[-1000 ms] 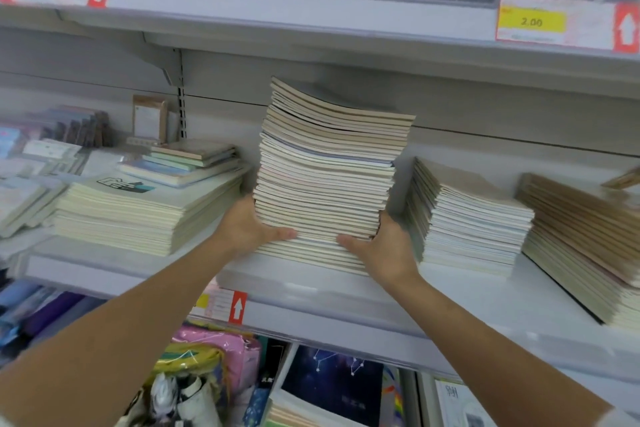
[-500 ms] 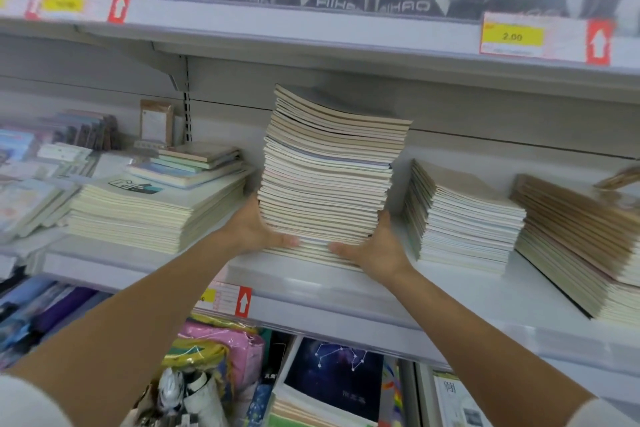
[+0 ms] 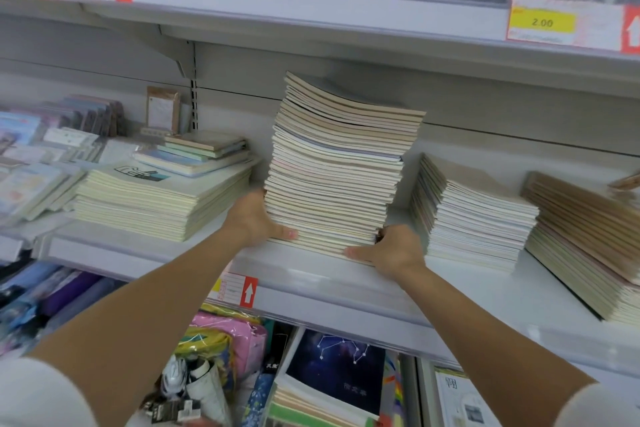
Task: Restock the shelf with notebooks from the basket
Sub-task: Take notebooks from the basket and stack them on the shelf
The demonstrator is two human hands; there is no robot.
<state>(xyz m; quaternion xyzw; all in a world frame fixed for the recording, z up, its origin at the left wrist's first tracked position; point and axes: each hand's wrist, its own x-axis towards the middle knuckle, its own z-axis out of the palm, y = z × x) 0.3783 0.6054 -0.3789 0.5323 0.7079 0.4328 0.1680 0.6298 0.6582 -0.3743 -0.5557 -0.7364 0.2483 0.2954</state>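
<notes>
Tall notebook stack (image 3: 339,166) sits mid-shelf (image 3: 467,288), between left pile (image 3: 162,204) and right pile (image 3: 474,215). The left hand (image 3: 256,218) and right hand (image 3: 391,250) grip its bottom corners, thumbs across the near edge. I read this as bracing: the top overhangs to the right and could slide.

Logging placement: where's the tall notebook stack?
Head view, shelf centre: the tall notebook stack stands between a cream pile on its left and a white pile on its right.

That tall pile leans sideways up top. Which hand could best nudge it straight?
Probably the right hand: the tall stack overhangs toward that side up top, while the left hand braces the base opposite.
</notes>
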